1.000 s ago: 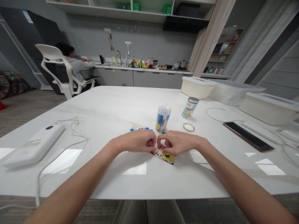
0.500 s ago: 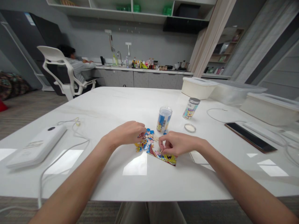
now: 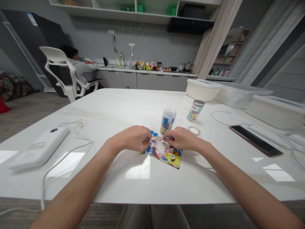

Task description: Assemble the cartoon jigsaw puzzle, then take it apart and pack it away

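A partly joined jigsaw puzzle (image 3: pixel 172 158) with a yellow cartoon figure lies flat on the white table. Loose puzzle pieces (image 3: pixel 154 135) are scattered at its upper left. My left hand (image 3: pixel 137 137) is curled over the left side of these pieces; its fingertips are closed, and what they hold is hidden. Just above the joined part, my right hand (image 3: pixel 179 138) pinches at the loose pieces, with something too small to make out between thumb and finger. An open clear can (image 3: pixel 168 121) with a blue and yellow label stands right behind the hands.
A lidded can (image 3: pixel 195 111) and a ring-shaped lid (image 3: pixel 194 130) are behind my right hand. On the right lie a phone (image 3: pixel 254 140), cables and pale boxes (image 3: pixel 202 90). A white device (image 3: pixel 39 148) with a cable lies left. A person sits in a chair beyond the table.
My right hand has moved up and away from the joined puzzle, uncovering more of the yellow figure. My left hand has shifted slightly.
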The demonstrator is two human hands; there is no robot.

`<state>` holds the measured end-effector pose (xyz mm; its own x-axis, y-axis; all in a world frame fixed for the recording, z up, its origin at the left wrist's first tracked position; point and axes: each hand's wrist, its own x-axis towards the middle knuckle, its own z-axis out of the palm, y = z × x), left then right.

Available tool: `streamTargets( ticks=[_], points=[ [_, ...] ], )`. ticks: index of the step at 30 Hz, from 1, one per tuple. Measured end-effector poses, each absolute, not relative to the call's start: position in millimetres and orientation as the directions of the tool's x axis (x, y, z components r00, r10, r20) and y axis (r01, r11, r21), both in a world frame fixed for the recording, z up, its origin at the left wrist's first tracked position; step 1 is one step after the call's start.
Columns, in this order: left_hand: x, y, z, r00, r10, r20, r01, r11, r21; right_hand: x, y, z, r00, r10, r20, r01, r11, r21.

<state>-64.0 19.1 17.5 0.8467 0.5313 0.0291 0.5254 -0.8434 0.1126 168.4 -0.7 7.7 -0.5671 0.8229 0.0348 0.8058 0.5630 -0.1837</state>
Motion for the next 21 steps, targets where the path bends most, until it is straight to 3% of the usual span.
streamTargets(
  ticks=[4, 7, 11, 21],
  points=[
    [-54.9, 14.0, 10.3, 0.888, 0.459, -0.019, 0.441, -0.841, 0.314, 170.0, -3.9, 14.7, -0.632, 0.768, -0.103, 0.751, 0.574, -0.326],
    [-52.3, 12.3, 8.6, 0.87, 0.486, -0.083, 0.476, -0.784, 0.397, 165.9, -7.8, 13.9, -0.672, 0.719, -0.179, 0.707, 0.551, -0.444],
    [-51.5, 11.8, 8.5, 0.822, 0.545, -0.166, 0.556, -0.705, 0.441, 158.2, -12.0, 10.8, -0.685, 0.693, -0.226, 0.697, 0.531, -0.482],
    [-58.5, 18.6, 15.6, 0.825, 0.536, -0.179, 0.548, -0.68, 0.487, 160.1, -13.9, 15.2, -0.677, 0.661, -0.323, 0.712, 0.479, -0.513]
  ],
)
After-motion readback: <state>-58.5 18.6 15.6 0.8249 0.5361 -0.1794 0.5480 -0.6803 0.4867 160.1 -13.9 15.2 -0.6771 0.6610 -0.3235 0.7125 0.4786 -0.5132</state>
